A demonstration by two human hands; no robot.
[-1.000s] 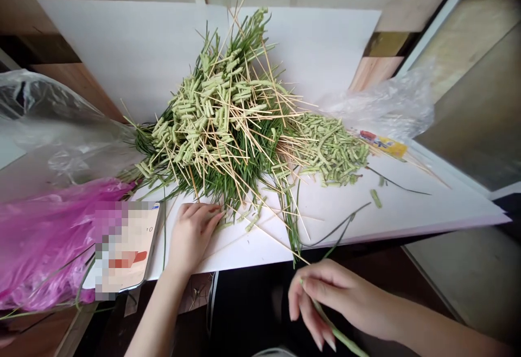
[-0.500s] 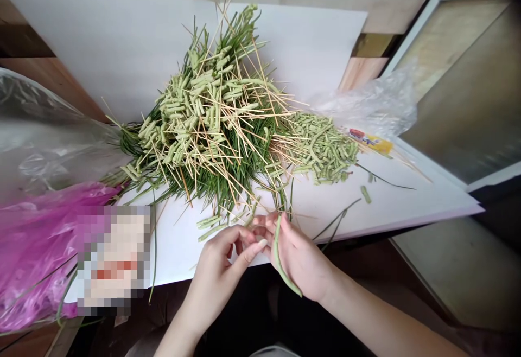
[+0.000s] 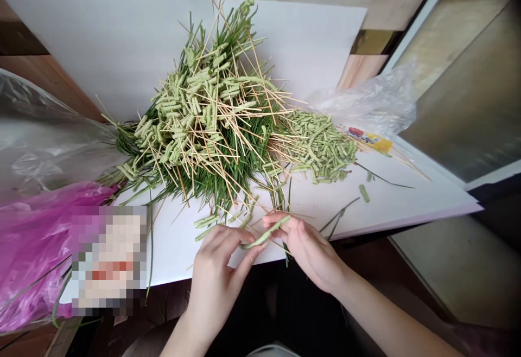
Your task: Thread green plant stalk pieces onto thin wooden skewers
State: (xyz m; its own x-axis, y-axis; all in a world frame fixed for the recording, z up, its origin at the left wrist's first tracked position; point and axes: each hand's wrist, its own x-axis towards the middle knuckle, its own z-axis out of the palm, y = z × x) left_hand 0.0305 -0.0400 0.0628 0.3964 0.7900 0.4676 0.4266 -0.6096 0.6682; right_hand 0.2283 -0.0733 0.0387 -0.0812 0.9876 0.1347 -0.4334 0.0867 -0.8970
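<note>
A long green bean (image 3: 266,233) slants between my two hands, just off the front edge of the table. My left hand (image 3: 217,262) is closed, with thumb and forefinger pinching the bean's lower left end. The curled fingers of my right hand (image 3: 309,251) are closed about its upper right end. Below the bean a thin wooden skewer (image 3: 280,247) crosses towards my right hand; whether the fingers touch it I cannot tell. Past my hands rises a heap of cut bean pieces (image 3: 179,102), loose skewers (image 3: 236,129) and dark green stalks (image 3: 211,183).
More cut beans (image 3: 321,145) are piled right of the heap on the white tabletop (image 3: 391,199). A clear plastic bag (image 3: 378,102) with a yellow label lies behind them. At left are a pink plastic bag (image 3: 36,248) and a blurred-out patch (image 3: 109,259).
The bean hung down from my right hand; now it lies slanted between both hands, its lower end pinched in my left. My right hand has turned and moved slightly right.
</note>
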